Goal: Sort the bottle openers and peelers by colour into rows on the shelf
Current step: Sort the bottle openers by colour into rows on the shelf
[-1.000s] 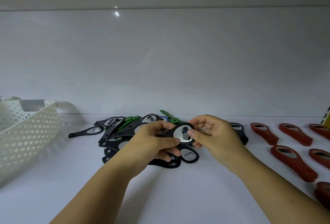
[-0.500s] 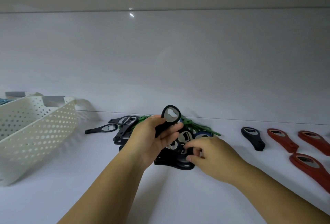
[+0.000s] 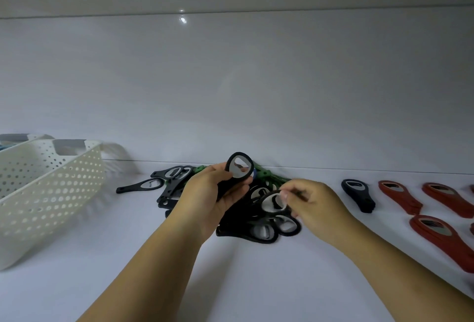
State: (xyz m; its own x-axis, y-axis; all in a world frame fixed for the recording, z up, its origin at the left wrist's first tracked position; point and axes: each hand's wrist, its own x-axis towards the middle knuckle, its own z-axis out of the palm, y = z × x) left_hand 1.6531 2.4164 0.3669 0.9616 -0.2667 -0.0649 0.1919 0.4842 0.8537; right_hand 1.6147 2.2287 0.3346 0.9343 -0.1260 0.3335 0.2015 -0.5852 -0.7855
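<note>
My left hand (image 3: 215, 196) grips a black bottle opener (image 3: 239, 168) by its handle, with the steel ring end pointing up. Just to its right, my right hand (image 3: 315, 203) pinches the ring end of a second black opener (image 3: 274, 201) and lifts it off a mixed pile (image 3: 256, 229) of black openers. Green pieces (image 3: 266, 175) stick out behind the pile and more black tools (image 3: 170, 183) lie to its left. A single black opener (image 3: 357, 194) lies flat to the right, beside several red openers (image 3: 400, 196).
A white perforated basket (image 3: 51, 193) stands at the left of the white shelf (image 3: 256, 283), with a second basket edge behind it. The shelf's back wall rises just behind the pile. Red openers (image 3: 443, 239) run to the right edge.
My left hand took the black opener and turned it ring end up. My right hand dropped to the pile and now lifts a second black opener. The view shifted left.
</note>
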